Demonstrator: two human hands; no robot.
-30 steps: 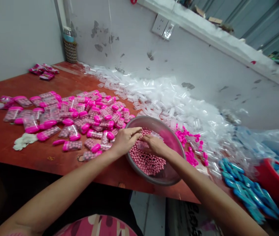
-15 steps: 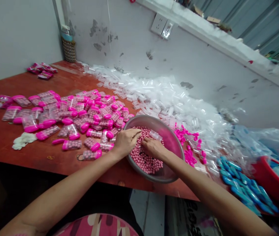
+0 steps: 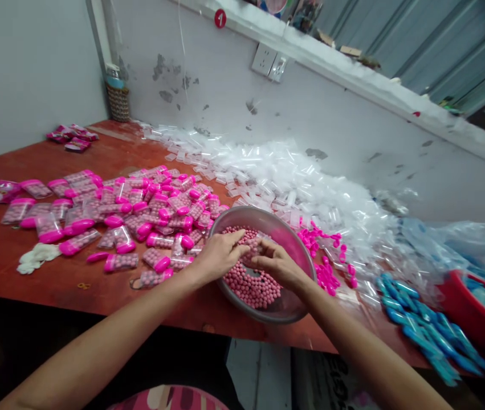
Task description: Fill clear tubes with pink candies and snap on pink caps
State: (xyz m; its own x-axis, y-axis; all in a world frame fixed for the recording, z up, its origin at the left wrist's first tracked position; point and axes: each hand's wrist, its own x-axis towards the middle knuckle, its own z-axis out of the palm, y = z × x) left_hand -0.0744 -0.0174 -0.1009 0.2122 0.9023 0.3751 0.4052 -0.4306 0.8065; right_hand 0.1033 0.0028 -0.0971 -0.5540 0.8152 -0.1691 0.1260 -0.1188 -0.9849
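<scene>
A grey metal bowl (image 3: 306,307) at the table's front edge holds pink beads (image 3: 253,290). Over its middle, my left hand (image 3: 220,254) and my right hand (image 3: 275,262) meet at the fingertips. Between them is a small clear container (image 3: 249,250) with pink beads in it, partly hidden by the fingers. Both hands have their fingers closed round it. Left of the bowl lie many bead-filled clear bottles (image 3: 122,262) with pink caps. Loose pink caps (image 3: 326,277) lie at the bowl's right.
Empty clear containers (image 3: 285,171) are heaped along the wall. At the right are blue-topped items (image 3: 426,324), a red basin (image 3: 460,302) and plastic bags (image 3: 473,245). A white cloth (image 3: 39,256) lies at the left, and a woven holder (image 3: 118,102) stands in the corner.
My right hand has lifted from the beads and come up to my left hand, with the clear container now between them. The view has shifted slightly.
</scene>
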